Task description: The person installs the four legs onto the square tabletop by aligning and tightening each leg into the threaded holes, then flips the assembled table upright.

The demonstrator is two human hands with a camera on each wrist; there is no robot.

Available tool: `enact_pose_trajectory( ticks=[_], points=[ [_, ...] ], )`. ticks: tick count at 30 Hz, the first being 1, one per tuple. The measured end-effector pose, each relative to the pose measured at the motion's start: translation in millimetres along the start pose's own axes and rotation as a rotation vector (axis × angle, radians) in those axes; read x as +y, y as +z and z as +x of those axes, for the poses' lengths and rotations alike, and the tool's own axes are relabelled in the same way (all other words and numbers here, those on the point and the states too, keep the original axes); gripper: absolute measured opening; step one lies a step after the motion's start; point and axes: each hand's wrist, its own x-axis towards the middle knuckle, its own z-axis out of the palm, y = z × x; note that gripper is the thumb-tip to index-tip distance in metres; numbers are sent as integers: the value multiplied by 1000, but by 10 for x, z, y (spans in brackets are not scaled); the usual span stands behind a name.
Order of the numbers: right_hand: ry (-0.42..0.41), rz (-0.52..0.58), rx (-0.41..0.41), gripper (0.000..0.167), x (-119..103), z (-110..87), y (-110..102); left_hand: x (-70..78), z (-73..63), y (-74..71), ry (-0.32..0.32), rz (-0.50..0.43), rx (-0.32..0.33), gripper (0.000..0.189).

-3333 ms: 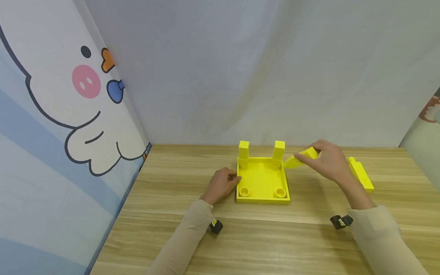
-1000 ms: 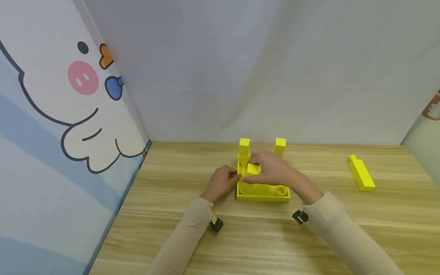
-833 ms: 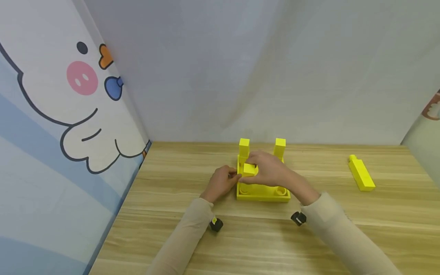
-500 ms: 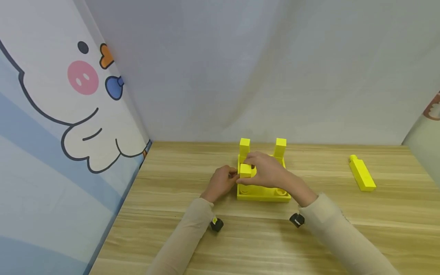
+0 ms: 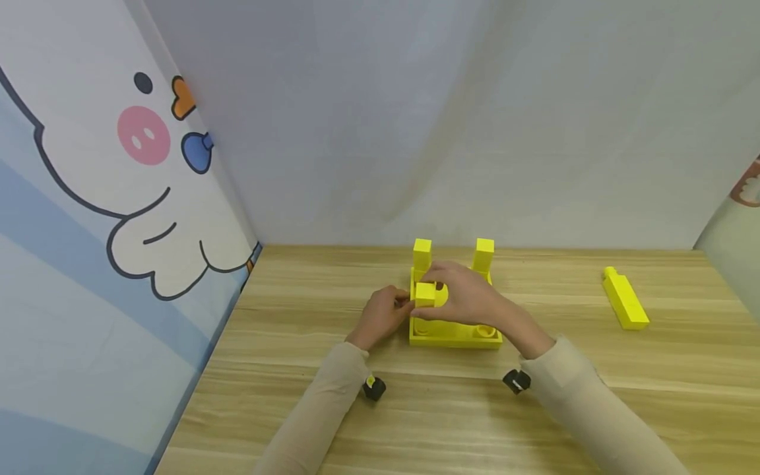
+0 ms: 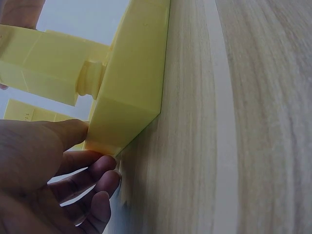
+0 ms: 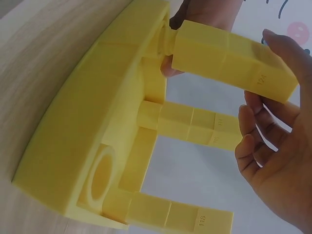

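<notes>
My left hand [image 5: 380, 318] pinches the left edge of a yellow square tray-like base [image 5: 454, 343], thumb over the rim and fingers outside, as the left wrist view shows. My right hand [image 5: 469, 297] grips the free end of a yellow square post [image 7: 224, 61] between thumb and fingers. This post stands upright over the base's front left corner. Its narrow round peg [image 6: 90, 80] points down at the socket there, with part of the peg showing above the rim. Two like posts, back left [image 5: 422, 254] and back right [image 5: 483, 254], stand in the base. The front right socket [image 7: 101, 175] holds nothing.
Another yellow post [image 5: 625, 302] lies on the wooden table [image 5: 285, 343] to the right, its peg toward the back. A grey curtain [image 5: 356, 132] hangs behind the table, and a cartoon-printed panel [image 5: 89, 264] borders its left side.
My right hand has carried the post from beside the base's right edge to the front left corner and turned it upright. Lately it shifts only slightly. My left hand keeps its place.
</notes>
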Motion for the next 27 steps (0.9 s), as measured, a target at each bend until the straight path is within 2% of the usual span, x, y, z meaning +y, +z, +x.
enact_pose_trajectory(
  ticks=[8, 16, 27],
  points=[
    [25, 39, 21, 54, 44, -95, -130, 11, 0, 1, 15, 2, 12, 26],
    [28, 16, 9, 46, 167, -241, -254, 6, 1, -3, 0, 7, 12, 26],
    [103, -76, 10, 37, 584, -410, -264, 2, 24, 29, 3, 3, 14, 35]
  ],
)
